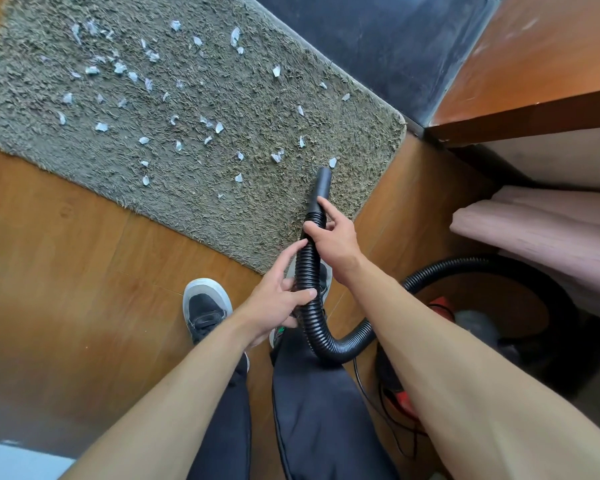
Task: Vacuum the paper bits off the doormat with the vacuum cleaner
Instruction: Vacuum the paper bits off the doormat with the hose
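Hands, two, left and right, close fingers around one hose above one doormat.

Both hands grip a black ribbed vacuum hose, right hand above left hand, its smooth nozzle over a shaggy grey doormat strewn with white paper bits.

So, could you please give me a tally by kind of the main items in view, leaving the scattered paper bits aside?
Doormat: 1
Vacuum hose: 1
Hands, left hand and right hand, both gripping the hose: 2
Shoes, one clear, the other mostly hidden: 2
Total: 6
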The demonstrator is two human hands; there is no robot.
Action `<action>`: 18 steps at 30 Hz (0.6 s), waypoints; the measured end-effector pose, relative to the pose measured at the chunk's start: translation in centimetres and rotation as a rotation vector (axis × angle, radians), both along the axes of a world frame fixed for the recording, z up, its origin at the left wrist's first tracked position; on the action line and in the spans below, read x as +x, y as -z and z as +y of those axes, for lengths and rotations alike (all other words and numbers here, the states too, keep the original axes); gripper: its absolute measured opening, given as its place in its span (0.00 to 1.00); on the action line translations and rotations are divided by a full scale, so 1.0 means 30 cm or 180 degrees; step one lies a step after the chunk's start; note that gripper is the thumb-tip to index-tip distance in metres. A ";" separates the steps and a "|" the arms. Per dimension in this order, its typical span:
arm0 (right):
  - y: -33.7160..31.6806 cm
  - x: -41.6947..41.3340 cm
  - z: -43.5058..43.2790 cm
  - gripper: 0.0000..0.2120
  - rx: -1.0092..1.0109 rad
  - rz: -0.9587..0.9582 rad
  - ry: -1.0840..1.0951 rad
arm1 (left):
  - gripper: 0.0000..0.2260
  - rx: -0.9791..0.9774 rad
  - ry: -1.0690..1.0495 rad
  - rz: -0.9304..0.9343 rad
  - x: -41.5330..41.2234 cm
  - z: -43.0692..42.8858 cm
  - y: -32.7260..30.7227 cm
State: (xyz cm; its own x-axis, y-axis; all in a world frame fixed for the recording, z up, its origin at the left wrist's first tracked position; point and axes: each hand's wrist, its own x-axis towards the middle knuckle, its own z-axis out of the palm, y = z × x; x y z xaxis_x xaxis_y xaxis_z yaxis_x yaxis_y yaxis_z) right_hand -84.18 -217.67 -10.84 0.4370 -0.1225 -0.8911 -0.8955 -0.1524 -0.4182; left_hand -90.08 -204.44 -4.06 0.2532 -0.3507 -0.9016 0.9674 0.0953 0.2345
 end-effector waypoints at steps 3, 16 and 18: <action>-0.005 0.001 0.002 0.30 -0.0029 0.0009 0.0038 | 0.34 -0.0025 0.0031 -0.0008 0.007 0.009 0.002; 0.018 0.054 0.246 0.33 0.0144 -0.0132 -0.1137 | 0.36 0.0301 -0.0717 -0.0044 -0.066 0.141 0.000; 0.030 0.070 0.260 0.33 0.0119 -0.0145 -0.1226 | 0.36 0.0327 -0.0741 -0.0061 -0.049 0.144 0.013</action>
State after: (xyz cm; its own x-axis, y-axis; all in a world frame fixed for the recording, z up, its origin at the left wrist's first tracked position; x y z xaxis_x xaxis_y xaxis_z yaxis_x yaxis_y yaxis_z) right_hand -82.07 -209.88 -11.73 0.4839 0.0905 -0.8704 -0.7560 -0.4578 -0.4679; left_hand -91.55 -200.11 -4.46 0.3337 -0.1879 -0.9237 0.9175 0.2898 0.2725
